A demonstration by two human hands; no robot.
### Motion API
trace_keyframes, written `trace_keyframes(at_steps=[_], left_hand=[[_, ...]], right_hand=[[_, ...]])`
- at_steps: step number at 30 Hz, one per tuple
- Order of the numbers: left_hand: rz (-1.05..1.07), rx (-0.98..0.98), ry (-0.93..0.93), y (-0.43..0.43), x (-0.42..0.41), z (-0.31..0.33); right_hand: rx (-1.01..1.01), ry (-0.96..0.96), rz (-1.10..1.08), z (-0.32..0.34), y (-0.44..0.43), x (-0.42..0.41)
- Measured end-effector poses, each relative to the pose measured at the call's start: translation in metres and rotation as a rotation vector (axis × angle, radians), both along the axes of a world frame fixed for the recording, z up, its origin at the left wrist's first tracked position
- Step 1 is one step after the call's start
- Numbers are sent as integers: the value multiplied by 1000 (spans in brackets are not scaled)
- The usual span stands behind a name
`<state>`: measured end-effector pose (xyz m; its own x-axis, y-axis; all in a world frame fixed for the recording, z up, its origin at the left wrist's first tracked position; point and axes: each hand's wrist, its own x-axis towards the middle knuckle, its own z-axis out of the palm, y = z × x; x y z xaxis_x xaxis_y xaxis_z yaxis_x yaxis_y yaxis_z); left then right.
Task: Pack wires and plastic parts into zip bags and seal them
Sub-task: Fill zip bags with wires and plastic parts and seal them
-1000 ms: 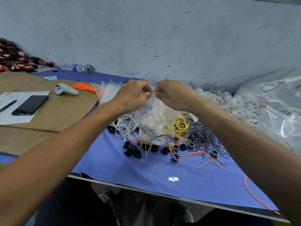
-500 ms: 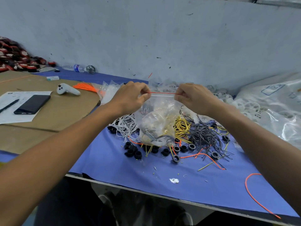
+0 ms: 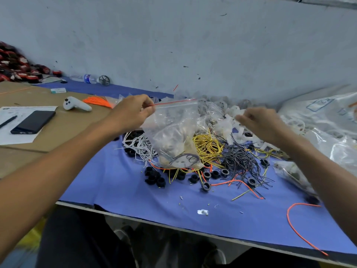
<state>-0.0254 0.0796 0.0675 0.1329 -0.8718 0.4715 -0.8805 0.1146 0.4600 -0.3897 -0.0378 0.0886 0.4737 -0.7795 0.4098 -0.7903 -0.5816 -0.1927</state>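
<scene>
A clear zip bag [image 3: 172, 136] with a red seal strip hangs above the blue cloth, filled with wires and plastic parts. My left hand [image 3: 133, 111] pinches its top left corner and holds it up. My right hand [image 3: 258, 122] is off the bag, to its right, fingers loosely curled with nothing in them. Under the bag lie white wires [image 3: 140, 146], yellow wires [image 3: 207, 146], black wires [image 3: 239, 157], black plastic rings [image 3: 154, 176] and white plastic parts [image 3: 228, 122]. Another filled bag [image 3: 291, 175] lies by my right forearm.
Cardboard [image 3: 58, 128] at the left carries a phone [image 3: 33, 121], a white controller [image 3: 76, 104], paper and orange wires [image 3: 98, 101]. A large plastic sack [image 3: 328, 128] sits at the right. A loose orange wire [image 3: 297, 225] lies near the table's front edge [image 3: 173, 227].
My right hand slid rightward along the seal strip, then let go of the bag and moved away to the right. My left hand keeps hold of the corner.
</scene>
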Motion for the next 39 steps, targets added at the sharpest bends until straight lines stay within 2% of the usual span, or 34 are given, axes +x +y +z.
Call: trace_keyframes(at_steps=[2,3,5,6,8,11,14,17,29,32,37,39], left_hand=[[-34,-13,-3,-4,-15,1],[-46,-14,-9,-6,-24,3],[-61,-5,-46,-9,-37,8],[-64,3,-89,-9,-43,10],[-56,1,-214,-9,-53,14],[-88,-78,-289,-10,-71,19],[-151,-115,-232,-11,-79,19],[-192,-77,-183,-12,-63,13],[-120,-198,-1,-8,-22,5],[-103,-212,61,-12,-10,-14],[-66,-163,95,-23,33,-65],[-51,-156,238,-30,49,-86]], right_hand=[[176,-4,97,-17,13,18],[282,-64,157,-25,21,30],[480,-302,283,-35,35,54],[510,-418,339,-37,38,63],[467,-562,398,-36,41,80],[437,-605,434,-28,44,101],[411,-601,432,-24,46,105],[398,-682,393,-22,44,88],[400,-830,402,-10,56,54],[361,-986,319,-5,59,29],[352,-1173,45,25,40,-60],[297,-1295,-66,53,23,-107]])
